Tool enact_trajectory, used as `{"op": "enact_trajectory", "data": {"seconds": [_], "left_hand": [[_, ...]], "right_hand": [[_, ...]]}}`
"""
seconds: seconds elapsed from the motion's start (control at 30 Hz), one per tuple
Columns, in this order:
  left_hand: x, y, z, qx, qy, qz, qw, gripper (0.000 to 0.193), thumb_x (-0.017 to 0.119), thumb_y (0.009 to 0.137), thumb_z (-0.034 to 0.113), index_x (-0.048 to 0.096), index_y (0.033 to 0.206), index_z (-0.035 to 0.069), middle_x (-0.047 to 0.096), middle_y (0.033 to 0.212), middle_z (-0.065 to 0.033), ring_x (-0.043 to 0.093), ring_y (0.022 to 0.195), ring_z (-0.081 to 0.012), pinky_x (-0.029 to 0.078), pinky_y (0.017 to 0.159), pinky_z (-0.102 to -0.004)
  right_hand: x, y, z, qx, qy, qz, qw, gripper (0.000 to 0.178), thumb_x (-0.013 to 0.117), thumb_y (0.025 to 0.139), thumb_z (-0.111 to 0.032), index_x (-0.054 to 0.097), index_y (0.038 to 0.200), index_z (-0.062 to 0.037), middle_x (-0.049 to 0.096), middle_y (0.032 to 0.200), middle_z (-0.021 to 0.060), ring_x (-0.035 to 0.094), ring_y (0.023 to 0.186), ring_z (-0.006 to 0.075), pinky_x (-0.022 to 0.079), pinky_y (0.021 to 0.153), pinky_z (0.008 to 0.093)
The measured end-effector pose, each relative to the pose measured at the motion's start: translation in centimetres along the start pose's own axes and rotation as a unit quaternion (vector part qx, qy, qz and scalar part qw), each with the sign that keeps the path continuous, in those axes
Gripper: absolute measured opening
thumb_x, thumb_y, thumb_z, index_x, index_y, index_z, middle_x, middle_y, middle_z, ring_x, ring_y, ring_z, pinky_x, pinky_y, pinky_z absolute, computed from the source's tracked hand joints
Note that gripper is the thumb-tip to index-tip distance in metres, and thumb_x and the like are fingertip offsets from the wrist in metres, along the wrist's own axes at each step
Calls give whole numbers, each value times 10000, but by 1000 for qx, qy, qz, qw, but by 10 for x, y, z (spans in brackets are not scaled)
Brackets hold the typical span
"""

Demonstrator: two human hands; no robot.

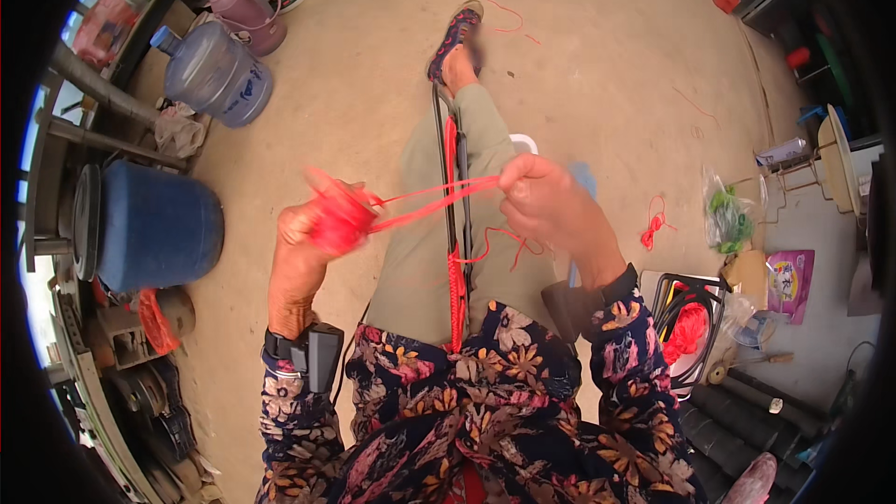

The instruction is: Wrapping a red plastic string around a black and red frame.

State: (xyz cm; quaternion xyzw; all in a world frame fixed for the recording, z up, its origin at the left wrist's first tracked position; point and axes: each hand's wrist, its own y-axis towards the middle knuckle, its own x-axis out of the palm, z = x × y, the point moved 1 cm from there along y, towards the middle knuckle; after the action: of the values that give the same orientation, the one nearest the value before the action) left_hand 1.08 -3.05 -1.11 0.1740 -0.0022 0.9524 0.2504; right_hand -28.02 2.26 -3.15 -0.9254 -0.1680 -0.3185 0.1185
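A bundle of thin red cord [342,217], blurred by motion, is in my left hand [297,226], whose fingers are closed around it. Strands of the cord stretch across my lap to my right hand [546,198], which pinches them in a fist-like grip. Below the strands, a narrow black frame [451,196] stands lengthwise between my legs. Red cord wrapping [455,294] covers its near part, and a loose red tail [509,235] curls over my right thigh.
On the left are a blue barrel [159,224], a clear water jug [219,75] and a pink thermos [245,14]. Red scraps [655,224] lie on the floor at right. Nearby stand a black-framed item holding red cord [686,331] and a purple packet [790,285].
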Motion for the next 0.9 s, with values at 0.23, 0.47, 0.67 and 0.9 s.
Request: {"op": "enact_trajectory", "data": {"seconds": [0.23,0.47,0.67,0.9], "left_hand": [[25,-1,-39,83,558,-67,823,228,643,664,-31,716,849,81,570,771,-67,537,871,-260,382,861,-371],[34,7,-95,-87,381,42,919,167,658,747,41,707,907,53,594,743,-49,562,752,-185,429,713,-323],[44,4,-97,-170,136,157,963,160,674,811,53,702,964,17,600,723,45,492,662,-44,414,606,-220],[46,1,-97,-159,119,151,968,220,676,812,15,672,1031,-13,649,807,12,540,691,-39,444,627,-194]], "right_hand": [[-18,3,25,120,-276,69,951,215,537,859,-48,620,1055,-24,412,597,-20,432,519,88,357,485,242],[7,9,64,-43,-509,109,853,410,652,791,-31,566,1191,-29,562,814,46,559,722,146,464,676,290],[4,19,73,-55,-204,189,959,334,680,834,-85,582,1146,-16,625,910,-8,554,813,67,461,695,230],[-20,18,79,-25,-336,210,918,212,728,823,-157,606,945,-33,624,828,-4,552,732,54,452,659,218]]}}
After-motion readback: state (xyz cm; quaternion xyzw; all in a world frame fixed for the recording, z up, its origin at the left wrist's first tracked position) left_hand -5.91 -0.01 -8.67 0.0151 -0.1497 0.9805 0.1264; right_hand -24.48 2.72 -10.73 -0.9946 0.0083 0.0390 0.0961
